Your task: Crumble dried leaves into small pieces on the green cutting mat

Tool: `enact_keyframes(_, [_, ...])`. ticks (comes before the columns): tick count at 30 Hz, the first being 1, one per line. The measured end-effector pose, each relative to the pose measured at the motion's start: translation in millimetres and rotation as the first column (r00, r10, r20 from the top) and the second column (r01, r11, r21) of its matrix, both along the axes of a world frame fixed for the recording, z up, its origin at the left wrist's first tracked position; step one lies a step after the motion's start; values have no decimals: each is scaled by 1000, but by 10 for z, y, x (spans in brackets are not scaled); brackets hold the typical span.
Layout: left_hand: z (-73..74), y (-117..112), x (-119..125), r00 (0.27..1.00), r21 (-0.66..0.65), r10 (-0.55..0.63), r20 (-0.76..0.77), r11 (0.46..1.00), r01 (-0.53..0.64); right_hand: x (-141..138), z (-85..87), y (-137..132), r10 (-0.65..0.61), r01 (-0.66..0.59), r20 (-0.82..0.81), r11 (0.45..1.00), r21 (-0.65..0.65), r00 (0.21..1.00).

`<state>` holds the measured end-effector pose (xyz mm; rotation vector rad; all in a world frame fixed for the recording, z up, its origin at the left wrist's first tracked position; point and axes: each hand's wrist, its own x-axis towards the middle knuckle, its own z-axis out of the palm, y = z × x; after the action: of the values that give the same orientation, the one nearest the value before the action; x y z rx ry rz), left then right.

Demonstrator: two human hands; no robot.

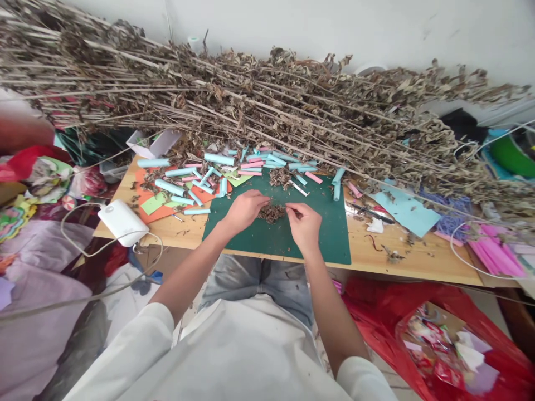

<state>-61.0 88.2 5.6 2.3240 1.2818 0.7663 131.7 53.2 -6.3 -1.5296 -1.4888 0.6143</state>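
Note:
A small heap of crumbled dried leaves [272, 214] lies on the green cutting mat [276, 242], between my two hands. My left hand [246, 210] is at the heap's left side, thumb and fingers pinched together on bits of dried leaf at its edge. On the opposite side my right hand [305, 225] is closed too, its fingertips pinching leaf bits, with brown crumbs showing by the thumb. A second leaf pile [280, 177] sits farther back on the mat, beside a thin white paper tube [298, 188]. Blue paper rolls [219, 160] and pink paper rolls [252, 164] are heaped behind.
Long dried plant stalks [234, 100] spread across the back of the wooden table [434, 259]. A white power bank [123, 223] with a cable is at left. Blue paper [407, 209] and a black pen [371, 213] lie right. A red plastic bag [376, 303] stands below.

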Motion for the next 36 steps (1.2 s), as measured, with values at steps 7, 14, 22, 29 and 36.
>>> enact_keyframes(7, [-105,-52,-39,997,-34,-39,-60,999,37,-101,-79,-22,163,-159,332,986,-41,929])
enact_keyframes(14, [-106,-64,-24,999,-68,-30,12,997,31,-1,-98,19,125,-126,184,992,-10,975])
enact_keyframes(22, [-57,-112,-111,994,-78,10,106,997,-2,-144,18,-45,292,-294,501,953,-77,815])
enact_keyframes(29, [-70,-168,-153,987,-143,109,115,985,-92,-72,-99,75,247,-264,388,965,-11,888])
enact_keyframes(36, [-50,-220,-22,976,-134,131,172,985,-109,119,-13,142,180,-193,253,981,26,950])
